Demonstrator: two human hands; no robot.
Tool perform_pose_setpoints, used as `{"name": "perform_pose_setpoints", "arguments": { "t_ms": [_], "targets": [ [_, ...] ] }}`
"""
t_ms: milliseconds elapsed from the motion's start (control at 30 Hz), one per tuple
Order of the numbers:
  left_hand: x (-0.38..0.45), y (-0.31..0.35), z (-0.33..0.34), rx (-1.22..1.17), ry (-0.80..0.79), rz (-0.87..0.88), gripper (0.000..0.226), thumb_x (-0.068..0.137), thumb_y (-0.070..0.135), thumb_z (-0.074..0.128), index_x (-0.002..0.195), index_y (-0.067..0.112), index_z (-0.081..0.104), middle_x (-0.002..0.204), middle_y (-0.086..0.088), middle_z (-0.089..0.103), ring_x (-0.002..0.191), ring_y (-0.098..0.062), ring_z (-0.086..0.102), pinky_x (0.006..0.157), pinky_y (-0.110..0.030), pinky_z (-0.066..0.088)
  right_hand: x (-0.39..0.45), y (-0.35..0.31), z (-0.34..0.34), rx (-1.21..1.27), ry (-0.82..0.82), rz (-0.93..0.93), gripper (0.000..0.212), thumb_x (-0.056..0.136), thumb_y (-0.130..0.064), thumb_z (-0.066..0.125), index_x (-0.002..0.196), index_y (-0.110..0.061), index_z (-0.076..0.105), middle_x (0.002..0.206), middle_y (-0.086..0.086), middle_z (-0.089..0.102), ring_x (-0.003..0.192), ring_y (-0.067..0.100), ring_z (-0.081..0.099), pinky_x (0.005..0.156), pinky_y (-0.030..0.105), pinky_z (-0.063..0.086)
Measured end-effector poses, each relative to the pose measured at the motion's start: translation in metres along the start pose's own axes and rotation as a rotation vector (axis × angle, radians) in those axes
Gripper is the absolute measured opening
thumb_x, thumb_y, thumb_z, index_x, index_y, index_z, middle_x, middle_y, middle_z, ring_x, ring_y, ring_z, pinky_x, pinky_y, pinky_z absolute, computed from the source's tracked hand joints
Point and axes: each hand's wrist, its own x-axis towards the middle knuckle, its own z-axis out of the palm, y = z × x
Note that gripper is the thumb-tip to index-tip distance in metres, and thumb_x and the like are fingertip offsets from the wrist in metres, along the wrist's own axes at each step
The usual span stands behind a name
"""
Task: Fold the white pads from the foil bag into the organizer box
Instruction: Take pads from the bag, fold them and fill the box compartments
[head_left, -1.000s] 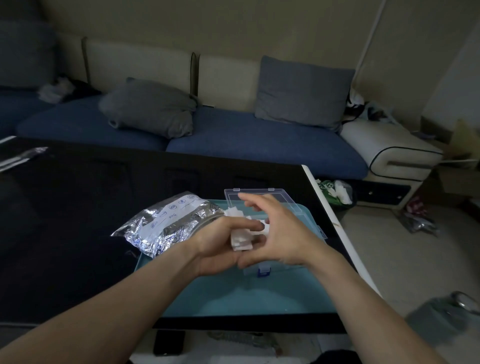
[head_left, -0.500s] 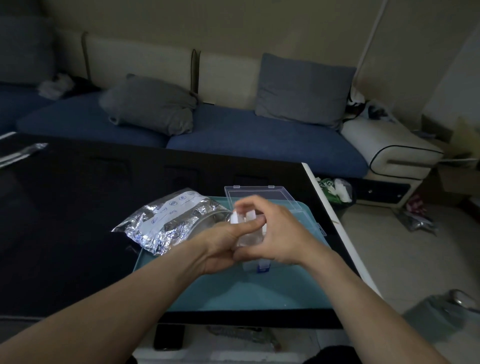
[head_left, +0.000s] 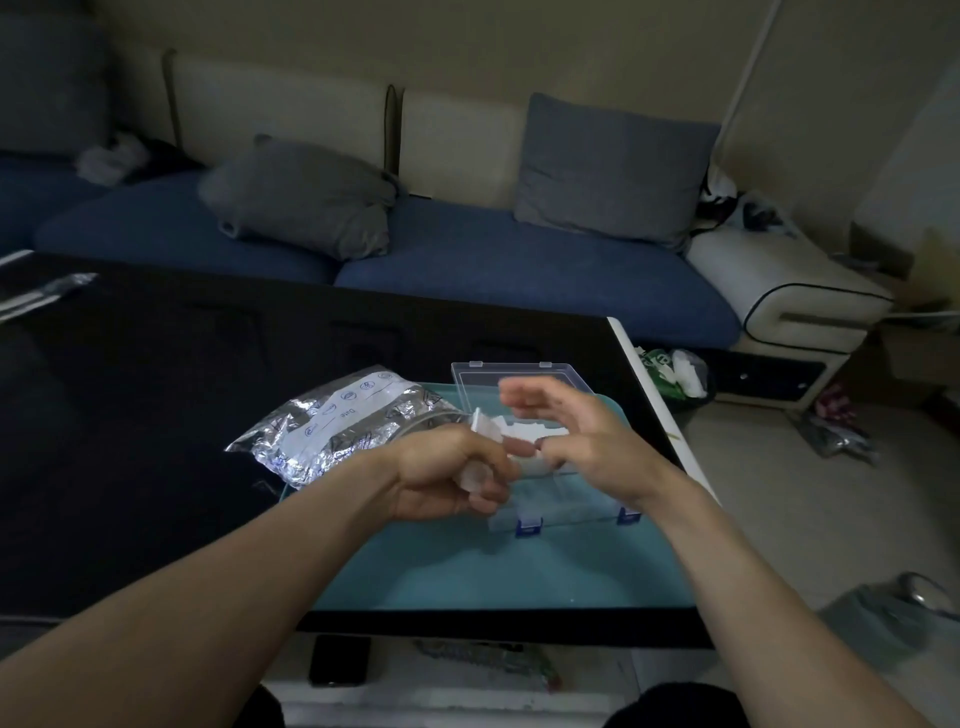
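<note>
White pad: gripped, upright. Foil bag: crinkled, flat, left of box. Organizer box: clear, lid open, pads inside.

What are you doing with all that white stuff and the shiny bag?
A person is folding a small white pad, gripped in the left hand, above a clear plastic organizer box with its lid open. The right hand hovers open over it. White pads already lie inside. The crinkled silver foil bag lies beside it.

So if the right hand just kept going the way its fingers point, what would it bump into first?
Probably the left hand and the white pad it holds: the right hand has its fingers aimed leftward over the organizer box. Depth is hard to judge from one view.
</note>
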Motion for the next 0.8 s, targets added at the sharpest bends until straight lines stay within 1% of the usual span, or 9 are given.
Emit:
{"name": "perform_pose_setpoints", "arguments": {
  "t_ms": [67, 133, 233, 333, 400, 467, 533, 633, 800],
  "targets": [
    [-0.004, 0.001, 0.001, 0.095, -0.082, -0.026, 0.037, 0.067, -0.006, 0.048, 0.086, 0.013, 0.075, 0.082, -0.007, 0.048, 0.056, -0.011, 0.033, 0.046, -0.018, 0.029, 0.002, 0.002, 0.003, -0.006, -0.001, 0.049, 0.036, 0.086, -0.003, 0.071, 0.117, -0.02, 0.067, 0.119, 0.007, 0.067, 0.099, 0.006, 0.065, 0.081, 0.024, 0.05],
    [-0.004, -0.001, 0.002, 0.131, -0.126, -0.065, 0.039, 0.064, -0.005, 0.047, 0.091, 0.007, 0.072, 0.093, -0.015, 0.051, 0.06, -0.013, 0.04, 0.048, -0.019, 0.035, 0.001, 0.006, 0.008, 0.059, -0.051, 0.027, 0.014, 0.089, -0.009, 0.073, 0.102, -0.014, 0.069, 0.102, 0.01, 0.072, 0.075, 0.013, 0.065, 0.073, 0.035, 0.047],
    [-0.001, -0.003, 0.006, 0.159, -0.118, -0.097, 0.039, 0.071, 0.0, 0.052, 0.11, 0.001, 0.056, 0.099, -0.02, 0.057, 0.071, -0.019, 0.059, 0.053, -0.021, 0.043, 0.002, 0.012, -0.001, 0.095, 0.006, -0.045, 0.01, 0.087, -0.013, 0.076, 0.093, -0.016, 0.069, 0.09, 0.0, 0.074, 0.084, 0.021, 0.067, 0.079, 0.034, 0.052],
    [0.004, -0.001, 0.013, 0.32, 0.097, 0.03, 0.032, 0.086, 0.004, 0.064, 0.116, 0.005, 0.054, 0.09, -0.018, 0.063, 0.073, -0.021, 0.065, 0.06, -0.024, 0.043, 0.006, 0.015, -0.02, 0.256, 0.309, -0.06, 0.018, 0.09, 0.003, 0.067, 0.098, -0.014, 0.067, 0.094, 0.003, 0.074, 0.09, 0.018, 0.072, 0.077, 0.03, 0.059],
    [0.007, -0.001, 0.01, 0.614, 0.336, 0.204, 0.025, 0.089, 0.006, 0.064, 0.114, 0.01, 0.062, 0.087, -0.007, 0.066, 0.071, -0.014, 0.064, 0.063, -0.021, 0.045, 0.011, 0.021, -0.03, 0.32, 0.547, 0.003, 0.022, 0.093, 0.003, 0.063, 0.1, -0.017, 0.067, 0.095, 0.002, 0.074, 0.091, 0.018, 0.072, 0.07, 0.028, 0.06],
    [0.009, -0.001, 0.0, 1.01, 0.509, 0.375, 0.025, 0.088, 0.012, 0.064, 0.112, 0.016, 0.064, 0.096, 0.002, 0.065, 0.076, -0.009, 0.06, 0.066, -0.009, 0.043, 0.02, 0.034, -0.033, 0.308, 0.653, 0.114, 0.027, 0.095, 0.002, 0.06, 0.1, -0.023, 0.067, 0.098, 0.0, 0.072, 0.09, 0.017, 0.07, 0.064, 0.025, 0.058],
    [0.013, -0.003, -0.011, 1.271, 0.503, 0.461, 0.037, 0.087, 0.017, 0.063, 0.123, 0.018, 0.059, 0.116, 0.001, 0.059, 0.091, -0.008, 0.054, 0.079, -0.006, 0.038, 0.034, 0.05, -0.028, 0.191, 0.604, 0.228, 0.035, 0.093, 0.004, 0.056, 0.097, -0.029, 0.067, 0.105, 0.003, 0.071, 0.094, 0.02, 0.068, 0.069, 0.03, 0.058],
    [0.024, -0.008, -0.018, 1.497, 0.459, 0.495, 0.055, 0.088, 0.022, 0.061, 0.14, 0.013, 0.044, 0.134, -0.006, 0.048, 0.121, -0.021, 0.042, 0.106, -0.027, 0.028, 0.05, 0.062, -0.016, -0.132, 0.407, 0.333, 0.036, 0.09, 0.004, 0.052, 0.108, -0.026, 0.06, 0.116, 0.005, 0.064, 0.1, 0.021, 0.062, 0.079, 0.031, 0.049],
    [0.036, -0.014, -0.025, 1.782, 0.438, 0.416, 0.062, 0.089, 0.029, 0.054, 0.146, 0.016, 0.034, 0.14, -0.004, 0.045, 0.128, -0.024, 0.033, 0.109, -0.037, 0.023, 0.066, 0.058, 0.002, -0.379, 0.276, 0.437, 0.046, 0.092, 0.002, 0.048, 0.134, -0.016, 0.046, 0.102, 0.007, 0.057, 0.084, 0.017, 0.054, 0.063, 0.026, 0.037]
  ]
}}
